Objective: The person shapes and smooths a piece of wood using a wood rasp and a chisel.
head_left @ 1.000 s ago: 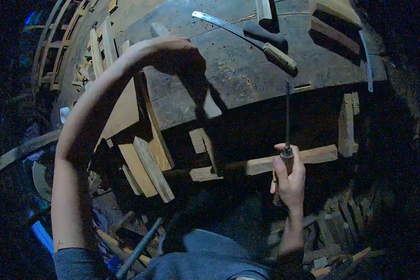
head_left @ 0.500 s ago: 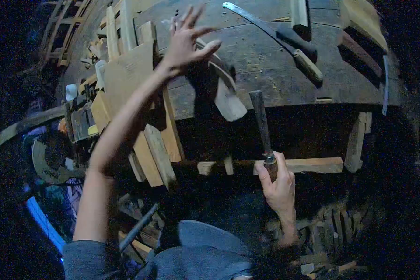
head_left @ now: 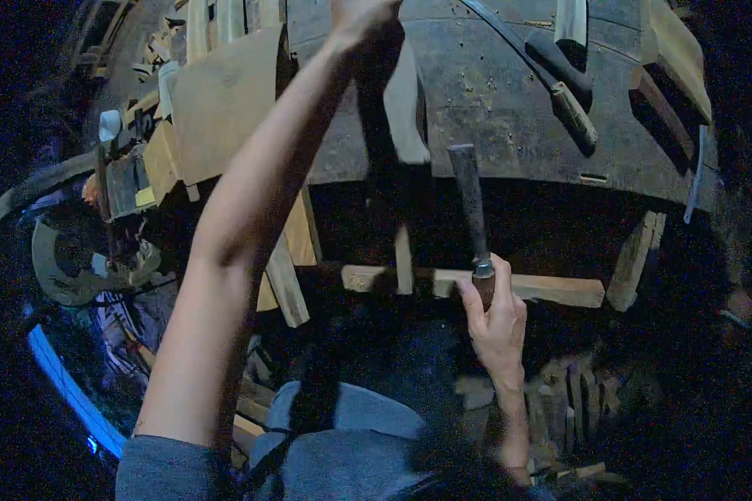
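Observation:
My right hand (head_left: 499, 321) is wrapped round the wooden handle of a chisel (head_left: 470, 200), its dark blade pointing up and away from me, in front of the bench edge. My left arm reaches far across the workbench (head_left: 493, 108). My left hand (head_left: 366, 15) is at the top edge of the view, partly cut off, so its fingers are hidden. It is over the far end of a pale, curved wooden piece (head_left: 405, 108) lying on the bench, and whether it grips that piece cannot be seen.
A long blade with a wooden handle (head_left: 575, 117) lies on the bench among wood chips. Wooden blocks (head_left: 677, 63) stand at the right. A broad board (head_left: 226, 108) is at the left. A wooden rail (head_left: 551, 289) runs below the bench edge, and offcuts (head_left: 572, 401) are heaped lower right.
My left hand, spread in the air before, has moved farther away to the top edge. The curved wooden piece now points more straight toward me. The right hand still holds the chisel; the view has shifted.

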The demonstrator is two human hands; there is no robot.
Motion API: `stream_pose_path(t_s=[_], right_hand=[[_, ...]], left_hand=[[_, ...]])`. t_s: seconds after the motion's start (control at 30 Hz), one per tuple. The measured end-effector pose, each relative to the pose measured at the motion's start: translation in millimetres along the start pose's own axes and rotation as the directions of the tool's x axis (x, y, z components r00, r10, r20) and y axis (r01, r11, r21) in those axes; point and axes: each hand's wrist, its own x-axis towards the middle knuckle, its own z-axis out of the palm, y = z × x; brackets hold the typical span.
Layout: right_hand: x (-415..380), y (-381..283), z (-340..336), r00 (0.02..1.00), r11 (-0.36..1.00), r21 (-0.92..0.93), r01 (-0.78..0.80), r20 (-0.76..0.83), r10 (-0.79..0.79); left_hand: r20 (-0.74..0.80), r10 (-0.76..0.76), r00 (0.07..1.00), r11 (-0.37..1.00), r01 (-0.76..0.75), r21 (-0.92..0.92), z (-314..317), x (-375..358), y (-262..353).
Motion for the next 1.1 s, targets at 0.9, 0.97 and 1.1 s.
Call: stream_pose_path(t_s=[0.9, 0.97, 1.1], right_hand=[[7, -46, 5, 0.968, 0.884, -0.414, 0.217, -0.023, -0.248], [7, -45, 9, 0.963, 0.891, -0.392, 0.229, -0.042, -0.266], [-5, -44, 5, 0.972, 0.895, -0.398, 0.203, -0.027, -0.232]], left_hand=[[-0.15, 0.07, 0.986, 0.779, 0.04, 0.626, 20, 5, 10], [-0.146, 0.141, 0.979, 0.751, -0.01, 0.661, 17, 10, -5], [-0.123, -0.023, 0.992, 0.833, 0.087, 0.546, 27, -2, 38]])
